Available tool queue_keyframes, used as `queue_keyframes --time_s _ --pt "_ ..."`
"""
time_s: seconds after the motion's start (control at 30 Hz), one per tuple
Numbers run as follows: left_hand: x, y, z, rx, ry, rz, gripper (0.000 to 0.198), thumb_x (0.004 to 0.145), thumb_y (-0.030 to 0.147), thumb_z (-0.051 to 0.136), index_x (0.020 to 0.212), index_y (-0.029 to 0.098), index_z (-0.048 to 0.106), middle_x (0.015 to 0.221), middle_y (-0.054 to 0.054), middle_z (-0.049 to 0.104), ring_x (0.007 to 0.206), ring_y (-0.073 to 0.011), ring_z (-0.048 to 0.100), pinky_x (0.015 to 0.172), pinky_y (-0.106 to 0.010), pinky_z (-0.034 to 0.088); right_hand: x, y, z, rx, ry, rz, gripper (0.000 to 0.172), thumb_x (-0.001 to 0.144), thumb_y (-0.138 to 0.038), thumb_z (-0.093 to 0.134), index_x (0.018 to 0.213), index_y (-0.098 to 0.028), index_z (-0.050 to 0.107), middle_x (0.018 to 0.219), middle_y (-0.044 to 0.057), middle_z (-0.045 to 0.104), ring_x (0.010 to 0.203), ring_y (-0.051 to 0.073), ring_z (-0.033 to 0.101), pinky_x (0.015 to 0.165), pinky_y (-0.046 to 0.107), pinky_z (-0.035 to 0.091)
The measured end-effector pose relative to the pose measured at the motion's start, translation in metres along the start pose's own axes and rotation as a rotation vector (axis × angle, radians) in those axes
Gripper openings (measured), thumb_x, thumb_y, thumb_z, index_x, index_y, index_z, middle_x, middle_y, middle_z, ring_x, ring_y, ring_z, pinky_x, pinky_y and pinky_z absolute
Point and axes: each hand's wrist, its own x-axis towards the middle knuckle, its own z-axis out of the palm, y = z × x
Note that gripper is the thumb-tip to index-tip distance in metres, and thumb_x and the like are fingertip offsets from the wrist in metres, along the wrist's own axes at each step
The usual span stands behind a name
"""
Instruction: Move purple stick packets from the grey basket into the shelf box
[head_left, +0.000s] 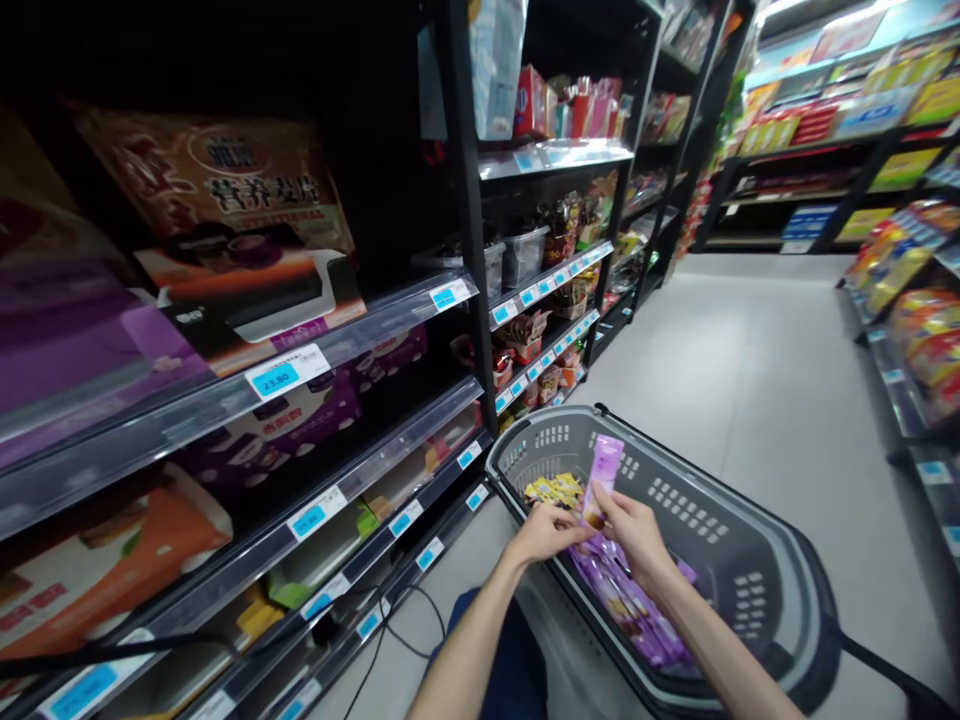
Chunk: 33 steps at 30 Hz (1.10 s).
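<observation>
My right hand (pixel 636 528) pinches a purple stick sachet (pixel 606 462) between thumb and fingers, holding it upright over a grey shopping basket (pixel 765 540). At the sachet's lower end, my left hand (pixel 546 533) has its thumb and fingertips closed together and appears to grip that end. Below both hands, several more purple sachets (pixel 637 625) lie heaped in the basket. Small yellow packets (pixel 555 490) sit at the basket's far left end. My right hand and forearm partly cover the heap.
Dark shelves (pixel 375 470) with price tags line the left side, close to the basket. A large cereal bag (pixel 255 220) stands on one of them. Black cables (pixel 382 620) hang by the lower shelves. The aisle floor (pixel 727 340) stretches ahead, with snack shelves (pixel 922 300) at right.
</observation>
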Motion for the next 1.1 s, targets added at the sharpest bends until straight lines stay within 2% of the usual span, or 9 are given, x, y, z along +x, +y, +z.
queue_keyframes --time_s 0.13,0.3,0.43,0.53,0.67,0.83,0.93,1.0,1.1 --pt "-0.012 0.001 0.007 -0.041 0.015 -0.038 0.053 0.081 0.060 0.062 0.075 0.008 0.075 0.067 -0.009 0.071 0.059 -0.0159 0.062 0.057 -0.024 0.047 0.000 -0.005 0.005 0.096 0.023 0.002 0.044 0.053 -0.050 0.083 0.077 -0.015 0.073 0.066 0.005 0.069 0.059 0.019 0.063 0.052 0.026 0.048" --pt "-0.017 0.012 0.013 -0.017 0.086 -0.062 0.043 0.084 0.049 0.061 0.071 0.010 0.074 0.063 -0.008 0.071 0.056 -0.0165 0.063 0.057 -0.025 0.047 0.002 -0.010 0.011 0.147 0.076 -0.023 0.043 0.044 -0.043 0.086 0.073 -0.013 0.073 0.060 0.004 0.067 0.052 0.014 0.055 0.047 0.023 0.038" --pt "-0.014 0.018 0.012 0.001 0.083 -0.053 0.036 0.085 0.043 0.061 0.069 0.013 0.073 0.062 -0.006 0.071 0.057 -0.0157 0.063 0.058 -0.024 0.047 0.003 -0.011 0.011 0.143 0.087 -0.055 0.045 0.042 -0.045 0.088 0.069 -0.013 0.071 0.056 0.002 0.064 0.047 0.011 0.048 0.046 0.023 0.034" --pt "-0.015 0.018 0.010 -0.010 0.067 -0.040 0.033 0.086 0.042 0.060 0.076 0.013 0.073 0.063 -0.005 0.070 0.058 -0.0156 0.063 0.060 -0.024 0.048 0.002 -0.011 0.009 0.139 0.088 -0.077 0.046 0.045 -0.047 0.087 0.071 -0.013 0.071 0.059 0.003 0.065 0.049 0.012 0.050 0.047 0.023 0.036" --pt "-0.016 0.012 0.010 -0.015 0.061 -0.025 0.036 0.088 0.045 0.057 0.089 0.013 0.071 0.060 -0.003 0.068 0.054 -0.0147 0.061 0.059 -0.024 0.048 0.004 -0.014 0.005 0.149 0.074 -0.077 0.043 0.055 -0.052 0.082 0.075 -0.015 0.071 0.061 0.001 0.064 0.056 0.013 0.056 0.050 0.022 0.041" --pt "-0.014 0.006 0.012 0.018 0.109 -0.032 0.033 0.084 0.044 0.062 0.091 0.013 0.069 0.060 0.000 0.065 0.054 -0.0129 0.058 0.058 -0.022 0.044 0.010 -0.017 -0.006 0.206 0.217 -0.089 0.034 0.058 -0.039 0.084 0.075 -0.016 0.065 0.072 0.003 0.069 0.062 0.013 0.062 0.056 0.022 0.049" --pt "-0.013 0.006 0.013 0.033 0.137 -0.036 0.044 0.074 0.039 0.074 0.109 0.015 0.063 0.072 0.001 0.068 0.055 -0.0111 0.055 0.055 -0.020 0.042 0.012 -0.020 -0.010 0.188 0.262 -0.069 0.030 0.059 -0.028 0.084 0.071 -0.018 0.059 0.074 0.003 0.070 0.067 0.015 0.065 0.058 0.023 0.053" --pt "-0.013 0.008 0.014 0.061 0.173 -0.014 0.053 0.074 0.036 0.075 0.121 0.018 0.057 0.085 0.000 0.070 0.059 -0.0111 0.057 0.059 -0.021 0.045 0.013 -0.021 -0.011 0.173 0.268 -0.055 0.030 0.060 -0.024 0.083 0.068 -0.018 0.054 0.075 0.004 0.070 0.067 0.014 0.065 0.057 0.023 0.053" --pt "-0.013 0.011 0.014 0.115 0.239 0.083 0.038 0.085 0.034 0.064 0.120 0.020 0.061 0.107 -0.005 0.068 0.088 -0.0164 0.063 0.078 -0.026 0.049 0.013 -0.022 -0.011 0.152 0.261 -0.041 0.034 0.060 -0.022 0.083 0.067 -0.018 0.050 0.070 0.003 0.068 0.060 0.012 0.062 0.051 0.020 0.049"
